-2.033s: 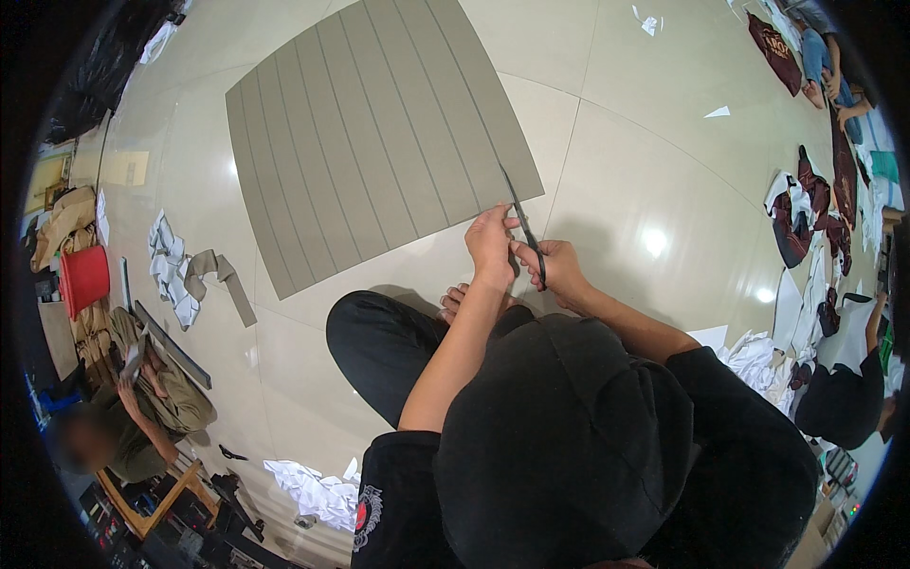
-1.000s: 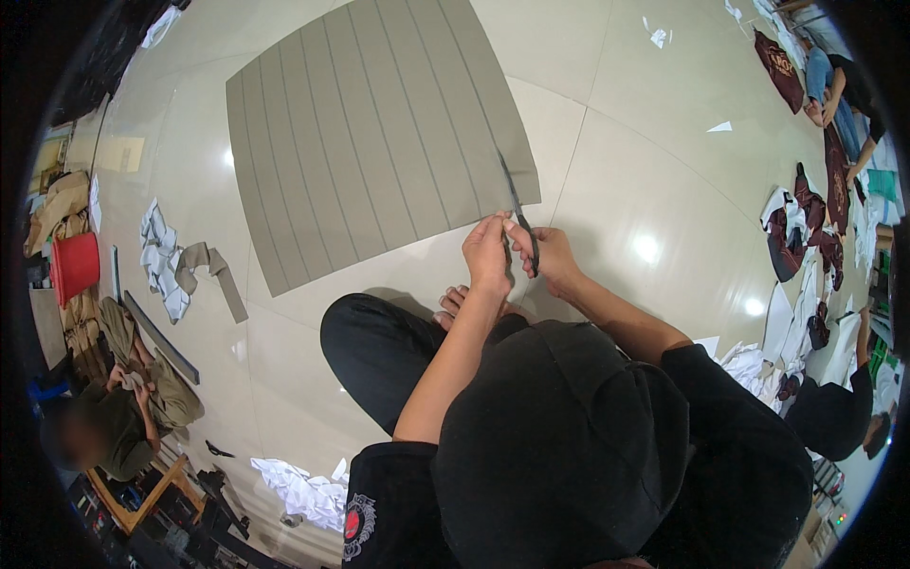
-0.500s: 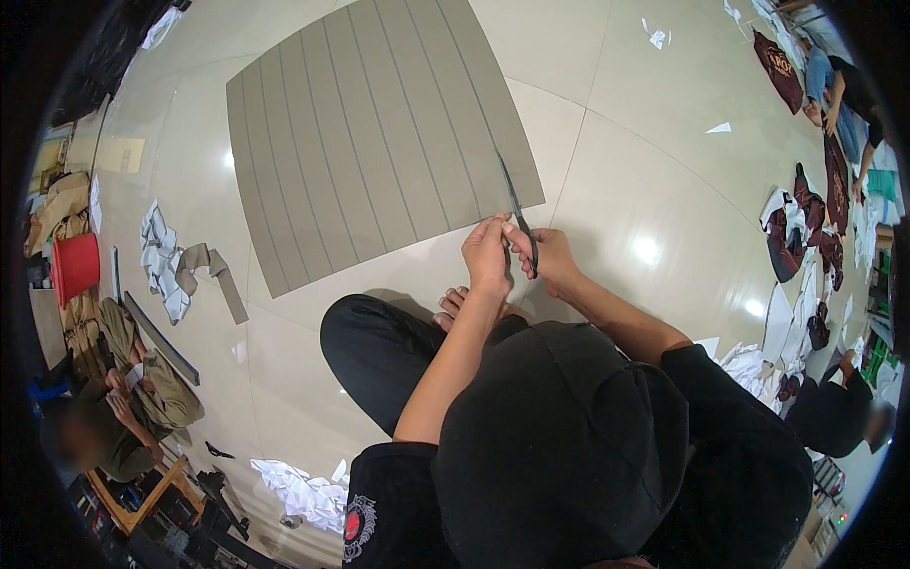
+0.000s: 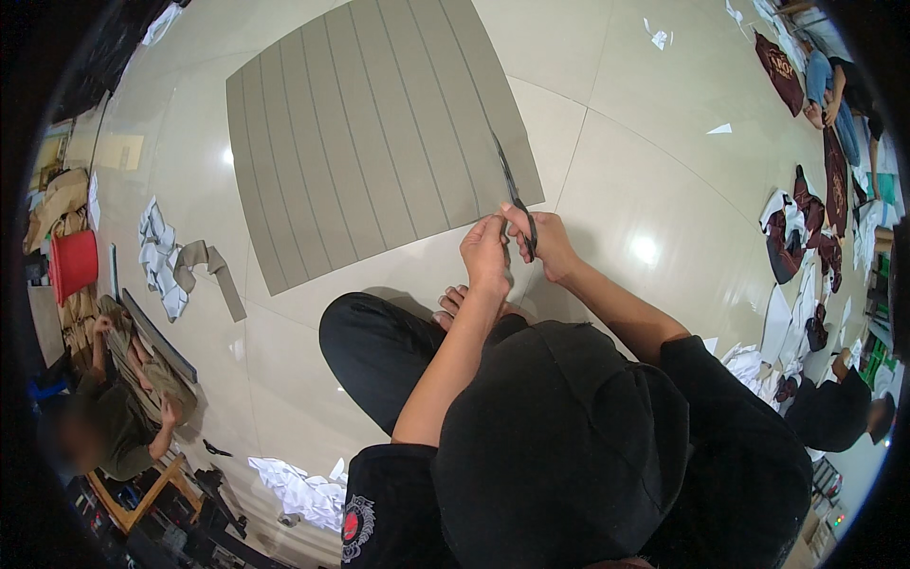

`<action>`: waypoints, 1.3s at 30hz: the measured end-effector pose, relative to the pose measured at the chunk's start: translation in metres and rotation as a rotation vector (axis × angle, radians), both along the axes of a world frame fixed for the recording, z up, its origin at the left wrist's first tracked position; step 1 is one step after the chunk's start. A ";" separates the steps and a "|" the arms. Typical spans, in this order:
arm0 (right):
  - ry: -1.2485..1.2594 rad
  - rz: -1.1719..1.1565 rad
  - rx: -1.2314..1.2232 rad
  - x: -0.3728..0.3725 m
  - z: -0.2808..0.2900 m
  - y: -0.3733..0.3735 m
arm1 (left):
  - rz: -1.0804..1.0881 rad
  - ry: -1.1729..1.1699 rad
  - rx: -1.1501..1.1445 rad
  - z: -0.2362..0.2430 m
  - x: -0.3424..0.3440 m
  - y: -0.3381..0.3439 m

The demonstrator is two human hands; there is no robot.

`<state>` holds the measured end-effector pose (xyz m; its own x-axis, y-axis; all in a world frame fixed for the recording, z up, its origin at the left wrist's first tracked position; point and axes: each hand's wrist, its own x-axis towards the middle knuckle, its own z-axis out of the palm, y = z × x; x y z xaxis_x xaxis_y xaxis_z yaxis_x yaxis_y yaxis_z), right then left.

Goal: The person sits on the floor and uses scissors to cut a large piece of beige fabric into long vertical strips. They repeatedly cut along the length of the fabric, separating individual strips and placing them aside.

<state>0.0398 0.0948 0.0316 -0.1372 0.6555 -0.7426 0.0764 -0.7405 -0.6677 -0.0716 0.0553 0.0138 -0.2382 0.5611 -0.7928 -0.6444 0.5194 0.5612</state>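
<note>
My right hand (image 4: 545, 245) grips black-handled scissors (image 4: 509, 180), their long blades lying along a dark line near the right side of a large grey-beige sheet (image 4: 351, 152) on the floor. The sheet is marked with several parallel lines. My left hand (image 4: 483, 248) pinches the sheet's near edge just left of the scissors, fingertips close to my right thumb. My bare foot (image 4: 455, 303) shows behind my left forearm, beside my bent, dark-clad knee (image 4: 370, 360).
Paper and beige scraps (image 4: 166, 256) lie on the tiled floor (image 4: 635, 161) at left, white scraps (image 4: 294, 484) below. A person (image 4: 133, 408) sits at left near a red cushion (image 4: 74, 266). Other people (image 4: 834, 408) sit at right among maroon pieces (image 4: 787, 237) and white paper.
My right hand and the scissors have moved forward, farther up along the line. My left hand has shifted slightly. The person at left has moved their hands apart.
</note>
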 end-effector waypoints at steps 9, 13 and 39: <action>0.022 -0.017 -0.027 -0.005 -0.001 0.007 | -0.009 -0.005 0.004 0.005 -0.001 0.001; 0.020 -0.018 -0.028 -0.005 0.001 0.008 | -0.007 -0.006 0.004 0.006 -0.001 0.000; 0.073 -0.009 0.019 -0.007 0.002 0.023 | 0.008 0.032 0.000 0.016 -0.002 0.003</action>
